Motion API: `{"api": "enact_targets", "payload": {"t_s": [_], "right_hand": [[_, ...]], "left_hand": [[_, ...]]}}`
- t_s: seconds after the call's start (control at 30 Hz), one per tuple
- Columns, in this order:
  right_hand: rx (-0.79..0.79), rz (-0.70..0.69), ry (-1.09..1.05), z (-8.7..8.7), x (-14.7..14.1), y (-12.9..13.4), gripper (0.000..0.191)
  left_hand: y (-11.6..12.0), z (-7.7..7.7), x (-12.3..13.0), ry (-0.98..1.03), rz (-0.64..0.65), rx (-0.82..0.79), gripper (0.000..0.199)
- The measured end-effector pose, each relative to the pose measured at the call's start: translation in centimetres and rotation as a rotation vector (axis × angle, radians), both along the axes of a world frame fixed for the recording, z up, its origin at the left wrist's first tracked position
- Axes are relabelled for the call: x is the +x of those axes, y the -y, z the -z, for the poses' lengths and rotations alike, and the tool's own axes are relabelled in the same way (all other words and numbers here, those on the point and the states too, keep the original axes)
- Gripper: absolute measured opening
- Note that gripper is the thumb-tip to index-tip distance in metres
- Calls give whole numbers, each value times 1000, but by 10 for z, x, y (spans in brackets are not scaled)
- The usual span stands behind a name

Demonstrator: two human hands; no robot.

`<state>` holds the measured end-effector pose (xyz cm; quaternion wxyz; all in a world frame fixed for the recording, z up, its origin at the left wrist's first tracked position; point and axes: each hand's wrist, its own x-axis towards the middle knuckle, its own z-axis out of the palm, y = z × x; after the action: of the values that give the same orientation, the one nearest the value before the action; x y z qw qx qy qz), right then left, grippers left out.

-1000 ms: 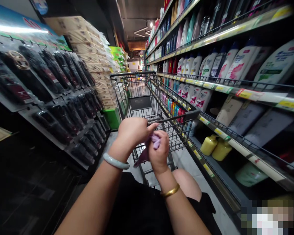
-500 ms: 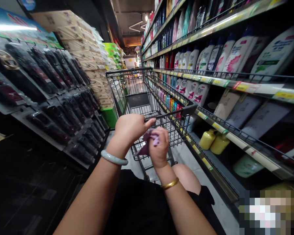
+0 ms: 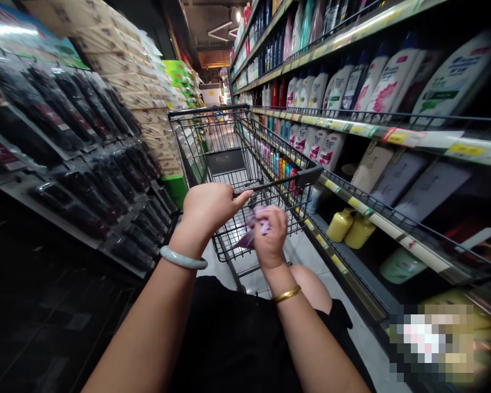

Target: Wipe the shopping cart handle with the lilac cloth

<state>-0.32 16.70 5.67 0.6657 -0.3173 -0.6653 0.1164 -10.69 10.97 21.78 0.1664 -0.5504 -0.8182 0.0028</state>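
My left hand [image 3: 209, 212], with a pale bangle [image 3: 183, 258] on its wrist, is closed round the handle of a black wire shopping cart [image 3: 228, 161]. The thumb points right along the bar. Just below the handle, my right hand [image 3: 271, 236] is closed on a crumpled purple cloth [image 3: 246, 239], whose lower corner hangs out to the left. A gold bracelet [image 3: 286, 293] circles that wrist. The right hand is apart from the handle, over the near end of the cart.
Shelves of shampoo bottles [image 3: 393, 82] line the right side, with yellow bottles [image 3: 350, 228] low down. Packaged dark goods [image 3: 77, 202] hang on a rack at left, before stacked cartons [image 3: 118, 65]. Grey floor [image 3: 306, 252] shows beside the cart.
The view has shifted slightly, so cart and shelves sit a little further left and higher. My right hand with the purple cloth has moved slightly right and up. My left hand stays on the handle.
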Motion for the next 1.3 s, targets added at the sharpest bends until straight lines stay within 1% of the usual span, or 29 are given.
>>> {"api": "enact_targets", "payload": {"t_s": [0.07, 0.1, 0.2, 0.27, 0.33, 0.47, 0.53, 0.57, 0.6, 0.7, 0.73, 0.77, 0.8, 0.83, 0.9, 0.93, 0.97, 1.0, 1.03, 1.07, 1.17, 1.2, 1.23, 1.3], "right_hand": [[-53, 39, -63, -2, 5, -4, 20], [-32, 16, -56, -1, 3, 0, 20], [135, -149, 94, 4, -10, 24, 20], [193, -221, 173, 6, -15, 30, 21], [133, -200, 115, 6, -10, 19, 20], [-137, 4, -222, 2, 13, -23, 17], [-196, 49, -304, 1, 16, -26, 16], [-184, 30, -295, 0, 12, -20, 16], [-150, -32, -255, 0, 7, -10, 16], [-19, -296, -97, 1, -13, 17, 20], [-10, -346, -101, 2, -16, 19, 21], [-29, -357, -143, 3, -15, 16, 21], [-64, -333, -206, 4, -11, 7, 21], [-116, -280, -294, 5, -3, -6, 21], [-197, -161, -417, 8, 18, -38, 19], [-264, -68, -501, 9, 28, -51, 17], [-314, 10, -557, 9, 36, -61, 16], [-347, 57, -593, 8, 41, -66, 16], [-357, 64, -594, 7, 43, -66, 16], [-337, 29, -556, 6, 42, -63, 16], [-218, -146, -391, 1, 33, -50, 16], [-214, -169, -387, 1, 33, -50, 15], [-246, -159, -426, 2, 34, -54, 16], [-383, -63, -587, 6, 42, -69, 20]], "left_hand": [[-1, 0, 2, 5, -6, 5, 87], [-2, 0, 2, 5, -10, 7, 87], [-3, 1, 2, -8, -12, 17, 87], [-2, 1, 0, -18, -2, 22, 86], [-1, 2, -2, -24, 7, 23, 87], [1, 1, -3, -13, 2, 23, 88], [1, 1, -1, -6, -8, 27, 89], [1, 1, -1, -6, -13, 31, 90], [1, 1, 0, -9, -16, 36, 90], [1, 3, -1, -40, -8, 57, 89], [2, 3, -3, -53, -3, 64, 89], [2, 4, -4, -64, -1, 67, 89], [3, 4, -6, -71, -1, 67, 90], [4, 4, -7, -75, -2, 64, 91], [6, 4, -10, -74, -6, 53, 93], [7, 4, -10, -73, -7, 49, 93], [8, 3, -10, -74, -9, 48, 93], [8, 3, -10, -75, -11, 47, 92], [9, 3, -10, -76, -14, 48, 92], [9, 4, -10, -79, -15, 50, 91], [10, 5, -11, -106, -7, 65, 90], [10, 6, -12, -120, 0, 71, 89], [11, 6, -13, -132, 6, 76, 88], [12, 7, -15, -150, 10, 84, 87]]}}
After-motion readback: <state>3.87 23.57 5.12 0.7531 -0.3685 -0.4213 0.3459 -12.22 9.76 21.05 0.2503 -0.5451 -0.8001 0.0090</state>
